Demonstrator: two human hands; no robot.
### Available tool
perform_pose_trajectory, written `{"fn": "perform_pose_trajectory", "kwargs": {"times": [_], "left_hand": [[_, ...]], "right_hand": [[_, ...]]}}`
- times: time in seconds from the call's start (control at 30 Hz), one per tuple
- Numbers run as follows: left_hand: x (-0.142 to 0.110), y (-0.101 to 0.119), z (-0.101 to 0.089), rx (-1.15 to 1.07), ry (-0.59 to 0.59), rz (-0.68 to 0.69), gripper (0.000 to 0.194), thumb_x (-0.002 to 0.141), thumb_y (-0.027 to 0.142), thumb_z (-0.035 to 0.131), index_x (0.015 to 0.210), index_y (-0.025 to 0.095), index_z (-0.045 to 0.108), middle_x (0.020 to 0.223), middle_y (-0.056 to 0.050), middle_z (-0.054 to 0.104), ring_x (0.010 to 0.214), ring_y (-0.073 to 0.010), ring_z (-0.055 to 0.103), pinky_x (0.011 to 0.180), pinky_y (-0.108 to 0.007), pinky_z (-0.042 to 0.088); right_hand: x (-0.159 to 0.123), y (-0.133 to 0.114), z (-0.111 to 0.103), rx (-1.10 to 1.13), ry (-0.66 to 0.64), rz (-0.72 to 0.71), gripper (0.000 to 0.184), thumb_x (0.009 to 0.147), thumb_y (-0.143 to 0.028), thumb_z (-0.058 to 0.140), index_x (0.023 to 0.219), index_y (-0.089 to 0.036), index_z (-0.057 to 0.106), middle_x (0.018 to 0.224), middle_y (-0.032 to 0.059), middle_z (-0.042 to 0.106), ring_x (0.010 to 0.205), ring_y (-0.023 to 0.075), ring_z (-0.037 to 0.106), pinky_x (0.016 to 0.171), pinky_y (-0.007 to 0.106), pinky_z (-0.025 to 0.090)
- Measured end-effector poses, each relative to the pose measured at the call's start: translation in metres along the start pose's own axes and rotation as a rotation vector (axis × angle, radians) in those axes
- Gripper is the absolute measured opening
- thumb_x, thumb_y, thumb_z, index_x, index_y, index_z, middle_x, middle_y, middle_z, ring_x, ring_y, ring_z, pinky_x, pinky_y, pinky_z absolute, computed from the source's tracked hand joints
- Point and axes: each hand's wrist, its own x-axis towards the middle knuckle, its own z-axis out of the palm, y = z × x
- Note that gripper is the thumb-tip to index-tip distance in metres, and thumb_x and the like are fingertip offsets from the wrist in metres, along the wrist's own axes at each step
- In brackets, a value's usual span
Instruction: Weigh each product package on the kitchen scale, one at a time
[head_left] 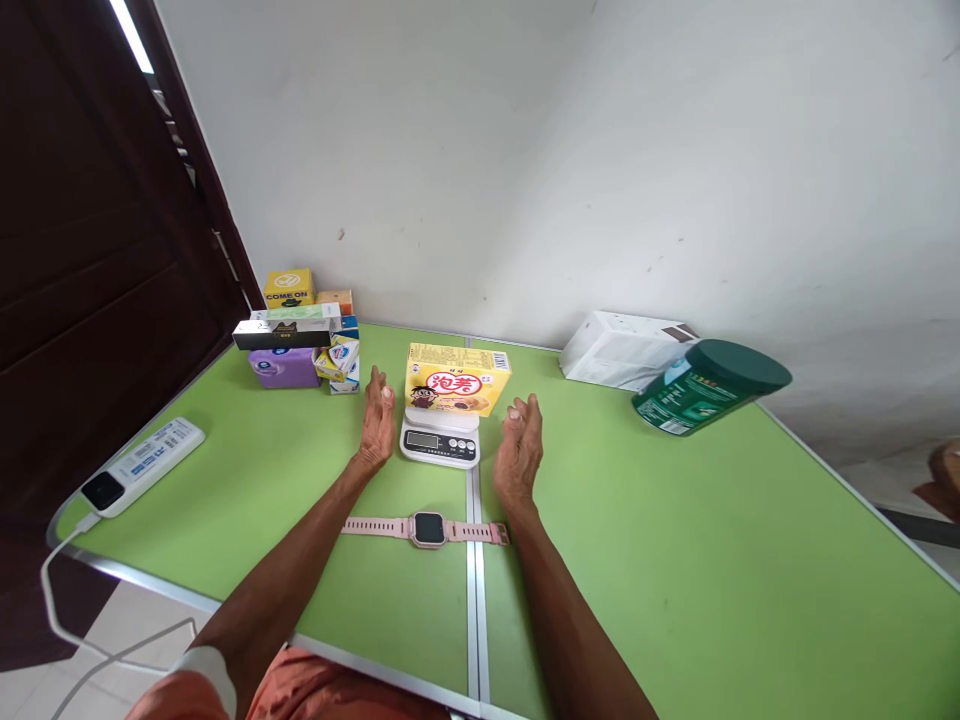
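A yellow snack box [457, 380] with red lettering stands upright on a small white kitchen scale [440, 440]. The scale's dark display and buttons face me. My left hand [377, 420] is held edge-on just left of the box and scale, fingers stretched out, holding nothing. On the other side, my right hand [519, 448] mirrors it, palm turned inward and fingers extended, apart from the box. Between my forearms, a pink-strapped watch [429, 529] lies flat in front of the scale.
Several small boxes, including a purple box [285, 368], are stacked at the back left. A white device with a cable [154, 462] lies at the left edge. A white box [626, 350] and a tilted green canister [705, 388] occupy the back right, along the wall.
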Motion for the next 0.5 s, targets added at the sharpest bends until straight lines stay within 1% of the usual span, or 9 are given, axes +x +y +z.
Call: {"fn": "perform_pose_trajectory", "kwargs": {"times": [0.07,0.13,0.23,0.33,0.43,0.5], "left_hand": [[-0.004,0.008,0.002,0.055,-0.040,0.110,0.097,0.101,0.092,0.040,0.171,0.026,0.049,0.179,-0.018,0.047,0.175,-0.0337,0.032,0.143,-0.053,0.024],[-0.010,0.017,0.006,0.090,-0.090,0.160,0.102,0.099,0.095,0.036,0.172,0.024,0.047,0.181,-0.019,0.044,0.176,-0.0349,0.027,0.144,-0.054,0.020],[-0.019,0.029,0.013,0.123,-0.154,0.136,0.113,0.097,0.099,0.029,0.174,0.018,0.042,0.181,-0.023,0.039,0.175,-0.0383,0.027,0.145,-0.056,0.019],[-0.026,0.041,0.018,0.128,-0.177,0.133,0.114,0.097,0.099,0.027,0.175,0.016,0.038,0.178,-0.025,0.040,0.174,-0.0395,0.027,0.144,-0.059,0.018],[-0.029,0.056,0.027,0.112,-0.202,0.189,0.107,0.100,0.095,0.028,0.176,0.020,0.036,0.175,-0.022,0.044,0.173,-0.0380,0.030,0.144,-0.060,0.021],[-0.030,0.068,0.039,0.099,-0.237,0.224,0.104,0.101,0.093,0.030,0.176,0.021,0.036,0.175,-0.022,0.043,0.172,-0.0374,0.031,0.144,-0.059,0.022]], "right_hand": [[-0.002,-0.003,0.003,-0.004,0.027,-0.063,0.092,0.108,-0.079,0.039,0.175,-0.016,0.038,0.163,0.0263,0.059,0.143,0.0376,0.065,0.122,0.064,0.049],[-0.005,-0.005,0.007,-0.021,-0.005,-0.149,0.089,0.108,-0.078,0.041,0.174,-0.018,0.040,0.162,0.0251,0.059,0.146,0.0378,0.063,0.123,0.065,0.049],[-0.010,-0.006,0.014,-0.025,-0.089,-0.208,0.079,0.109,-0.075,0.042,0.166,-0.021,0.052,0.159,0.0226,0.062,0.148,0.0372,0.061,0.123,0.064,0.051],[-0.011,-0.012,0.015,0.014,-0.118,-0.201,0.073,0.110,-0.072,0.046,0.160,-0.021,0.058,0.156,0.0222,0.065,0.140,0.0364,0.066,0.116,0.061,0.058],[-0.004,-0.024,0.007,0.039,-0.064,-0.207,0.070,0.110,-0.070,0.048,0.160,-0.022,0.060,0.151,0.0210,0.068,0.137,0.0355,0.068,0.113,0.057,0.060],[0.005,-0.032,-0.006,0.033,-0.002,-0.204,0.071,0.110,-0.071,0.048,0.160,-0.022,0.060,0.150,0.0201,0.070,0.137,0.0351,0.068,0.113,0.056,0.059]]}}
